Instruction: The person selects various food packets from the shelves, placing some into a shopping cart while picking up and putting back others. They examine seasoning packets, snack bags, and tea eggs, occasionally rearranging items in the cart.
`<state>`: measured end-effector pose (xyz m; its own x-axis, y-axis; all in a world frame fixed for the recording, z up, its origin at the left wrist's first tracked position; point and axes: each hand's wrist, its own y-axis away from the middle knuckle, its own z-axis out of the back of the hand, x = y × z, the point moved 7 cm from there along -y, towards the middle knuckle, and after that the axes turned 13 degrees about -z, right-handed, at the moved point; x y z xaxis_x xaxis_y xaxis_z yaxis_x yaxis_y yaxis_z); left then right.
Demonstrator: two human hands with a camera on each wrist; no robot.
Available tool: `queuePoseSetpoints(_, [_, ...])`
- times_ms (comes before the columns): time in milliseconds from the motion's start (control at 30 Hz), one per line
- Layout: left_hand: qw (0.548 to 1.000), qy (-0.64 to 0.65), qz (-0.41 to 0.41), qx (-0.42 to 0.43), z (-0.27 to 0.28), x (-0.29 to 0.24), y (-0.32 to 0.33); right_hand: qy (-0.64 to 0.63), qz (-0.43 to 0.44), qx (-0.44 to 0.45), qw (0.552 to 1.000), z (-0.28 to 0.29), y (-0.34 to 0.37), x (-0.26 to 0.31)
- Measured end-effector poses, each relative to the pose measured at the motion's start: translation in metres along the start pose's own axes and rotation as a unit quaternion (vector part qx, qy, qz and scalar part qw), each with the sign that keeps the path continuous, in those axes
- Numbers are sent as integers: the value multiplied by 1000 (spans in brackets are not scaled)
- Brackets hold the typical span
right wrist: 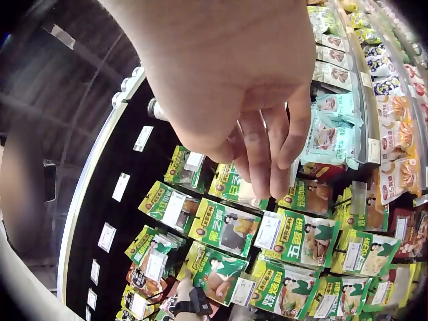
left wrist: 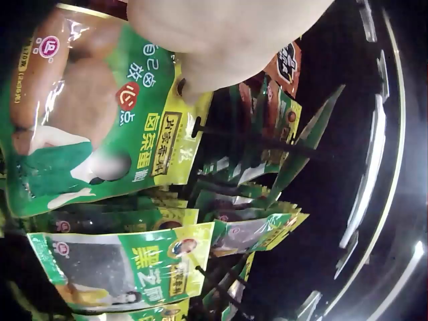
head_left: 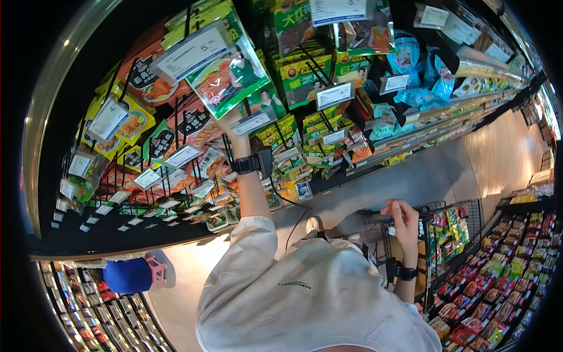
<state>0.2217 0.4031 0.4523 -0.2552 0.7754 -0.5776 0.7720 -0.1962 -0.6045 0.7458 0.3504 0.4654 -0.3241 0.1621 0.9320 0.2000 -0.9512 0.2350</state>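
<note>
My left hand (head_left: 236,128) reaches into the hanging rack, its fingers hidden behind a large green packet (head_left: 229,79) in the head view. In the left wrist view, the left hand (left wrist: 221,40) pinches the yellow top edge of a green seasoning packet (left wrist: 80,100) with a picture of brown eggs. Just below it hangs another green-and-yellow packet (left wrist: 127,267). My right hand (head_left: 404,226) is raised beside a wire shopping cart (head_left: 475,220), its fingers loosely bent with nothing in them. In the right wrist view, the right hand (right wrist: 247,127) overlaps the packet rack.
Price tags (head_left: 252,121) stick out on black hooks among the packets. Blue bags (head_left: 404,53) fill a shelf to the right. Packets (head_left: 456,232) lie in the cart. A pink stool (head_left: 157,270) stands on the floor behind, and packed shelves (head_left: 498,281) line the lower right.
</note>
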Motion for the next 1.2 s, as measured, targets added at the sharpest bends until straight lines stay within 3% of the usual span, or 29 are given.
queuePoseSetpoints(267, [985,-164,-4,53,5,-5,31,-22,-20,-14,999,15,4,-3])
queuePoseSetpoints(367, [998,-54,28,23,-2,-12,42,-26,-14,-6,1000,16,2,-5])
queuePoseSetpoints(400, [993,75,80,-37,34,32,43,-23,-14,-4,1000,15,2,-5])
queuePoseSetpoints(467, [990,-134,35,39,19,11,38,7,0,-9,1000,16,1,-2])
queuePoseSetpoints(533, [892,-428,0,147,15,-6,37,52,5,-5,999,23,3,-3])
queuePoseSetpoints(567, [844,-504,-2,184,11,-10,39,88,27,-15,996,30,6,5])
queuePoseSetpoints(633, [894,-392,86,200,-43,-58,53,53,38,-33,997,54,17,10])
queuePoseSetpoints(733, [901,-387,5,198,-48,-54,54,66,11,-129,989,114,42,-1])
queuePoseSetpoints(833, [892,-410,-22,191,-44,-56,65,28,-21,-254,967,191,68,-28])
queuePoseSetpoints(933, [892,-393,-68,211,-40,-59,86,48,-46,-381,922,291,107,-50])
queuePoseSetpoints(1033, [849,-501,43,159,-58,-88,126,43,-27,-443,895,401,138,-57])
queuePoseSetpoints(1067, [822,-536,58,186,-55,-85,130,33,-30,-457,888,433,141,-59])
queuePoseSetpoints(1167, [806,-560,49,186,-83,-108,160,-88,-33,-456,885,529,127,-92])
queuePoseSetpoints(1200, [809,-551,89,185,-105,-122,176,-81,-51,-452,887,560,114,-120])
